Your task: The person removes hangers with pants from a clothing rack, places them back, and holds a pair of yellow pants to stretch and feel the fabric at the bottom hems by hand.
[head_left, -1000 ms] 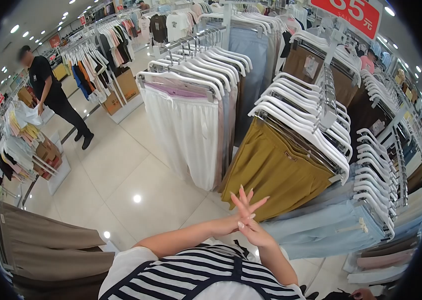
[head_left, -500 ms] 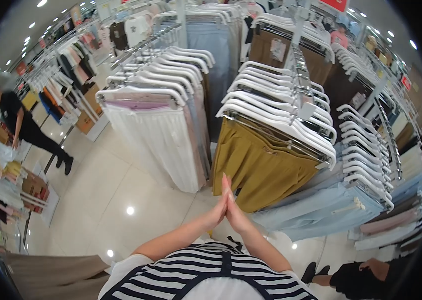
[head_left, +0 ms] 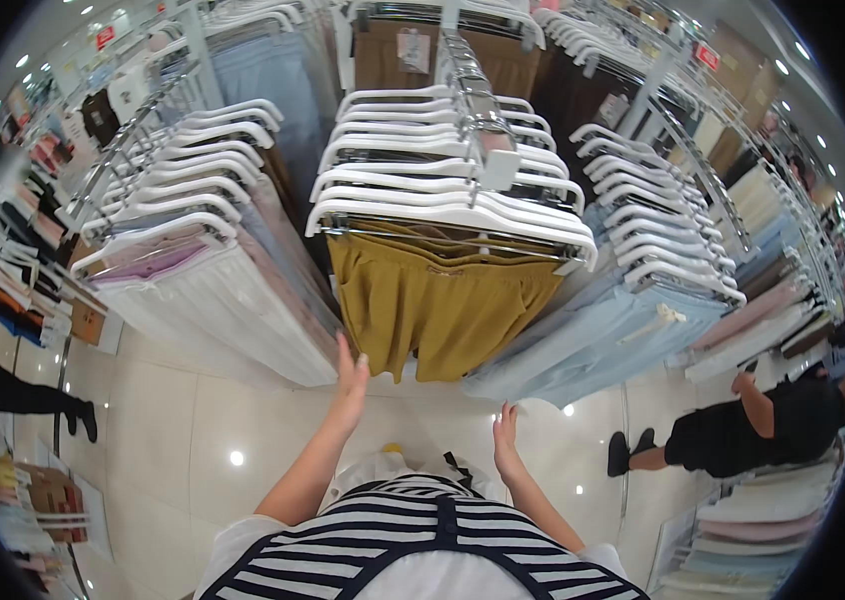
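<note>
Left hand (head_left: pixel 351 388) was well opened, fingers straight, thumb raised, nothing gripped; could not tell whether it met any cloth. Mustard-coloured, wide-legged cloth trousers (head_left: pixel 443 310) hung just beyond it and rightward, from a white, slope-shouldered hanger (head_left: pixel 423 214). Long, white, thin-cloth trousers (head_left: pixel 213 315) hung to its left. Right hand (head_left: pixel 509 445) was opened too, fingers extended, nothing held, well apart from the left one. Pale-blue, tie-waisted cloth trousers (head_left: pixel 603 345) hung beyond it, to its right. Glossy, cream-coloured tiled floor (head_left: pixel 168 425) lay below both hands

text: none legible | red sign (head_left: pixel 708 55): too small | white tag (head_left: pixel 414 50): unreadable
</note>
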Demonstrator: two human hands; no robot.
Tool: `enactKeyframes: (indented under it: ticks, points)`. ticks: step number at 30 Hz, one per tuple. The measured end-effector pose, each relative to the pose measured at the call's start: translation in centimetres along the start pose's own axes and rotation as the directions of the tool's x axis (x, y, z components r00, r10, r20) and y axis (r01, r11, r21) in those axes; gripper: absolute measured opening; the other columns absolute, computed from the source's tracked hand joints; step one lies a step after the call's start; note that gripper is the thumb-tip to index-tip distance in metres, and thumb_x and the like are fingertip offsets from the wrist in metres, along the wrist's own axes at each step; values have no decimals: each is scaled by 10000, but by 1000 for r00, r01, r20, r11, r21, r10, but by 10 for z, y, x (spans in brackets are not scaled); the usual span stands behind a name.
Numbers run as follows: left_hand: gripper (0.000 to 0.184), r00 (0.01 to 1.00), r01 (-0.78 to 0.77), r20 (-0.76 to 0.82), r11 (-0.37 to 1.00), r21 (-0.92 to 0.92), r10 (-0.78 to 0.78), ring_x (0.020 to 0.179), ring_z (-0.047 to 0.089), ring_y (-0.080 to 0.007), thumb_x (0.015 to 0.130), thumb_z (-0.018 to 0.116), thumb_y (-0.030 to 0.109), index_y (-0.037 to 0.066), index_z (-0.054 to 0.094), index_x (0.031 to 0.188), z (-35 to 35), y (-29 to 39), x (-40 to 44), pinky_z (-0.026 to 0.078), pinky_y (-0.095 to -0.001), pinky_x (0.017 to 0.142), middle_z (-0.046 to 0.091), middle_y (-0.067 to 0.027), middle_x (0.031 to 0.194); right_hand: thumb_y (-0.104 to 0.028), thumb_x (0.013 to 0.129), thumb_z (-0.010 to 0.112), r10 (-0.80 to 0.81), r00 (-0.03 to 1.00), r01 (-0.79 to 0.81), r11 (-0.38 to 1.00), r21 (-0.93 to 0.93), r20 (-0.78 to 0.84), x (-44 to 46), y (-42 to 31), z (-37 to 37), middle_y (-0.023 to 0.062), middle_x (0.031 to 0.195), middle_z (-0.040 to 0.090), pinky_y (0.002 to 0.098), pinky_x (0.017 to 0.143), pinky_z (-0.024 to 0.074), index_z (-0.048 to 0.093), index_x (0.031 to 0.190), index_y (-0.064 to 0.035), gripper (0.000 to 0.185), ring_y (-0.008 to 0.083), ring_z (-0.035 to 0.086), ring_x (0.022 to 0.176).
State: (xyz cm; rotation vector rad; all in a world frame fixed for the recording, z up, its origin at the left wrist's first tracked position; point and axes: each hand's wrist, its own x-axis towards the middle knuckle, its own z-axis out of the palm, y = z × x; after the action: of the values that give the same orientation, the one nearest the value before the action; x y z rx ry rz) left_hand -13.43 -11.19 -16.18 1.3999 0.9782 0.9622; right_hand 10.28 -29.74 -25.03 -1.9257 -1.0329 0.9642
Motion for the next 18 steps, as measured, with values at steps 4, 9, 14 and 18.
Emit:
enactKeyframes:
  ticks: [4, 9, 14, 18]
  points:
    - [768, 846, 236, 330, 849, 473, -419, 1321, 40, -359, 855, 359, 536, 34, 106, 1378, -2, -128, -27, 88, -380, 1074, 108, -184, 1430, -511, 887, 279, 193, 978, -160, 940, -302, 81, -2, 87, 24, 244, 1410, 69, 431, 1065, 19, 235, 1348, -28, 670, 356, 21, 1322]
    - [751, 233, 70, 791, 821, 566, -565, 1304, 138, -374, 851, 298, 584, 51, 189, 1367, -28, -218, -101, 120, -390, 1069, 192, -206, 1403, -593, 813, 348, 343, 778, -136, 910, -391, 526, -46, 70, 31, 197, 1315, 367, 469, 1021, 184, 390, 1277, -47, 718, 342, 302, 1240]
    - [701, 216, 385, 679, 701, 600, -701, 1264, 263, -293, 866, 291, 569, 59, 262, 1346, -24, -203, -87, 209, -385, 1032, 264, -186, 1378, -588, 785, 445, 234, 820, -37, 932, -360, 523, -30, 143, 61, 172, 1031, 587, 344, 803, 420, 507, 1138, -43, 652, 320, 542, 967]
    - [682, 234, 366, 639, 675, 641, -733, 1205, 352, -267, 880, 292, 546, 5, 352, 1290, -28, -187, -85, 274, -330, 995, 358, -165, 1330, -570, 768, 472, 302, 873, -100, 880, -464, 384, -28, 78, 51, 188, 1046, 580, 364, 830, 421, 483, 1176, -21, 684, 331, 550, 967]
